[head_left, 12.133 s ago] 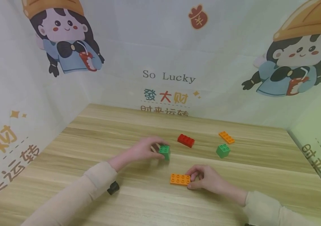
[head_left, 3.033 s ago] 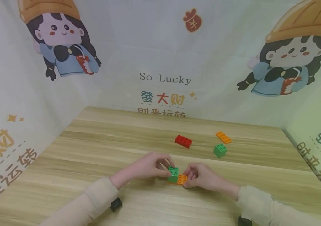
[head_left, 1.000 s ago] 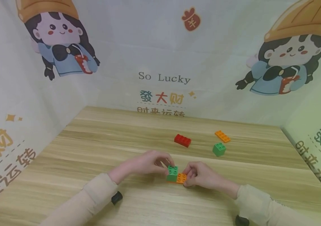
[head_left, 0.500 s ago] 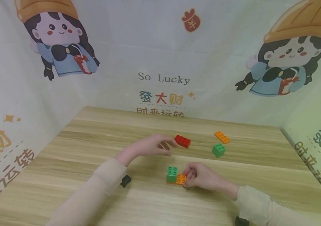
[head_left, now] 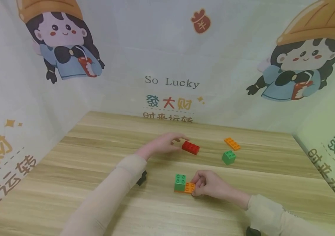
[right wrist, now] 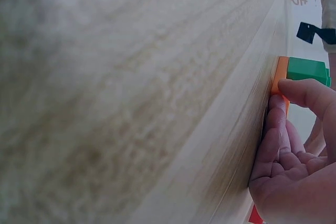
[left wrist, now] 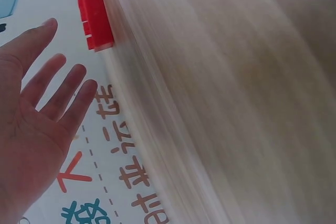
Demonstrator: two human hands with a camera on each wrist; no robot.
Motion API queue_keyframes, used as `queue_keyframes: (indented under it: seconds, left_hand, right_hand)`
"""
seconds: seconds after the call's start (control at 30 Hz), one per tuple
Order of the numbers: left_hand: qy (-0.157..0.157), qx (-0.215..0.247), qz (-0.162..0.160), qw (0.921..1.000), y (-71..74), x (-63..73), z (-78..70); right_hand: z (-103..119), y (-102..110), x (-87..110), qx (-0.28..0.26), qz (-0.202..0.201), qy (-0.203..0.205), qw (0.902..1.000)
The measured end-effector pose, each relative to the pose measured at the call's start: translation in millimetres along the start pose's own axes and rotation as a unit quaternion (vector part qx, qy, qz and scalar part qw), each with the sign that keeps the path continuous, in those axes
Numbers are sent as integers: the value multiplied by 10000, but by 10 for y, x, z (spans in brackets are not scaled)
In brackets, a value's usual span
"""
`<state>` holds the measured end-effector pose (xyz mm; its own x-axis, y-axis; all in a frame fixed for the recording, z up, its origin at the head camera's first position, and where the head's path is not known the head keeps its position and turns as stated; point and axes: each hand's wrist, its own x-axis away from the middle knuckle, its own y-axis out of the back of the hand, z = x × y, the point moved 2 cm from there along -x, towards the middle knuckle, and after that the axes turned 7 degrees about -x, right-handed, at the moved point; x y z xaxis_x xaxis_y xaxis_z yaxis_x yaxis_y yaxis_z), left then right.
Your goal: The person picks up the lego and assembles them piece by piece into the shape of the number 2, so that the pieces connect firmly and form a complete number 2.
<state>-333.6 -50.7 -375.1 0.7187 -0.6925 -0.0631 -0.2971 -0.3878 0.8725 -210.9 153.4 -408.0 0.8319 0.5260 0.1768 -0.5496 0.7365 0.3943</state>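
Observation:
In the head view my left hand (head_left: 168, 143) reaches to the left end of a red building brick (head_left: 190, 147), fingers spread around that end. The left wrist view shows this hand (left wrist: 44, 98) with fingers apart and the red brick (left wrist: 95, 18) beyond the fingertips. My right hand (head_left: 211, 184) pinches the right end of an orange building plate (head_left: 189, 187) between thumb and fingers. A green brick (head_left: 180, 183) sits on the plate's left half; the right half's studs are bare. In the right wrist view the thumb lies against the orange plate (right wrist: 281, 72), green brick (right wrist: 307, 69) attached.
Behind the right hand, a second green brick (head_left: 229, 157) and a second orange plate (head_left: 232, 143) lie on the wooden table (head_left: 102, 141). A printed cloth (head_left: 120, 65) hangs along the back and sides. Both sleeves have dark wrist-worn pieces below them.
My left hand has let go of the green brick, now left standing on the orange plate, and moved away to the red brick. The right hand keeps its pinch on the orange plate.

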Motion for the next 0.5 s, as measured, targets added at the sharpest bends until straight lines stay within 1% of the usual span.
queue_keyframes:
  seconds: [0.1,0.2,0.33,0.43,0.5]
  left_hand:
    - [12,-100,8,9999,-14,-81,17]
    - [180,-123,16,9998,-31,-147,18]
    - [322,-139,-34,9994,-48,-240,23]
    - [377,-209,-38,9991,-52,-283,19]
    - [406,-247,-7,9989,-57,-288,11]
  right_hand:
    - [-3,-2,5,29,4,-34,10000]
    - [-6,-6,12,24,8,-72,10000]
    - [-6,0,11,22,-10,-77,10000]
    - [0,4,8,38,-10,-48,10000]
    - [-1,1,6,65,-11,-60,10000]
